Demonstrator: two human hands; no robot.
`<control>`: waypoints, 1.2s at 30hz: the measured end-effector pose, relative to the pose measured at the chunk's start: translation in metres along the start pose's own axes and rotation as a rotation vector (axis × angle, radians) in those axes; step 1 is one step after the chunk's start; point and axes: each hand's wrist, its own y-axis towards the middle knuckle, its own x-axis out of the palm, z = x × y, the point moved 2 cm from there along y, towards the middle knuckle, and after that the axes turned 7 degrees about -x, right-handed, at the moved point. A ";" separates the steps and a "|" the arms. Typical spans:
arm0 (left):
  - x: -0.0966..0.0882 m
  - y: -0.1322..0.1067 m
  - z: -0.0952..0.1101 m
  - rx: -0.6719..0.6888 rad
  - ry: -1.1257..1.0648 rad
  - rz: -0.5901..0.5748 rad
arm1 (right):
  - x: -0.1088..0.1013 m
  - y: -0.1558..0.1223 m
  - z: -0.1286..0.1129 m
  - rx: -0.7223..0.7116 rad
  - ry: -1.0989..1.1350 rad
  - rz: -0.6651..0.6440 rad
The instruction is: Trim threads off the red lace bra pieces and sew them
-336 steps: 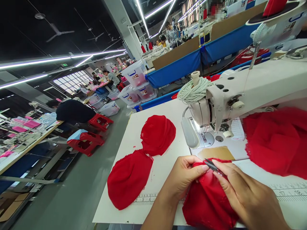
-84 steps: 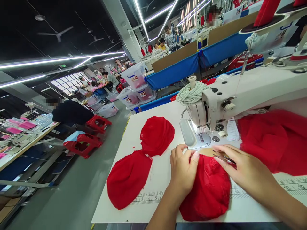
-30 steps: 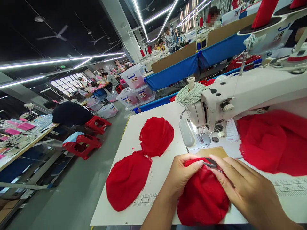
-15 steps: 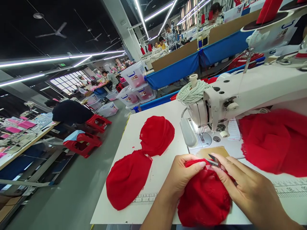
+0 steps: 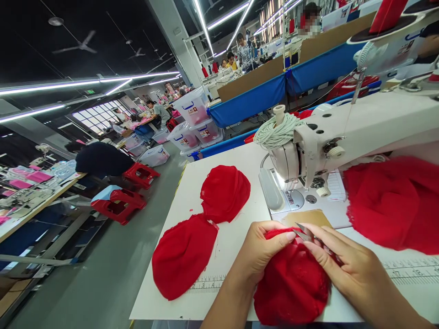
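Observation:
My left hand (image 5: pixel 262 249) is closed on the upper edge of a red fabric piece (image 5: pixel 291 288), pinching it between thumb and fingers. In my right hand (image 5: pixel 350 260) is a small pair of thread snips (image 5: pixel 305 234), the blades apart and pointing left at the cloth's edge by my left thumb. My right fingers cover most of the snips' handles. Two more red fabric pieces, an upper one (image 5: pixel 225 193) and a lower one (image 5: pixel 185 256), lie on the white table to the left, nearly touching at their ends.
Behind my hands stands a white sewing machine (image 5: pixel 370 128) with a coil of pale green cord (image 5: pixel 279 131) on it. More red cloth (image 5: pixel 394 205) lies at the right. Ruler markings (image 5: pixel 206 285) run along the table (image 5: pixel 161 310). Plastic bins (image 5: pixel 192 109) and red stools (image 5: pixel 120 203) stand beyond.
The snips have shifted slightly left over the cloth's edge and their blades are angled a little differently. My left hand keeps its hold, and the cloth stays put.

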 end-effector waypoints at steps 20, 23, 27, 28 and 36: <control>-0.002 0.001 -0.001 -0.020 -0.015 -0.014 | -0.006 0.003 0.001 -0.127 -0.093 0.038; -0.001 0.001 -0.001 -0.018 -0.033 -0.018 | -0.006 -0.001 0.001 -0.162 -0.162 0.026; -0.001 0.001 0.000 -0.015 -0.013 -0.020 | -0.004 -0.001 0.001 -0.158 -0.225 0.036; -0.001 0.001 0.000 -0.010 -0.002 -0.023 | -0.003 0.000 0.001 -0.149 -0.204 0.037; -0.002 0.002 -0.003 -0.030 -0.019 -0.023 | -0.008 0.007 0.001 -0.056 -0.011 0.062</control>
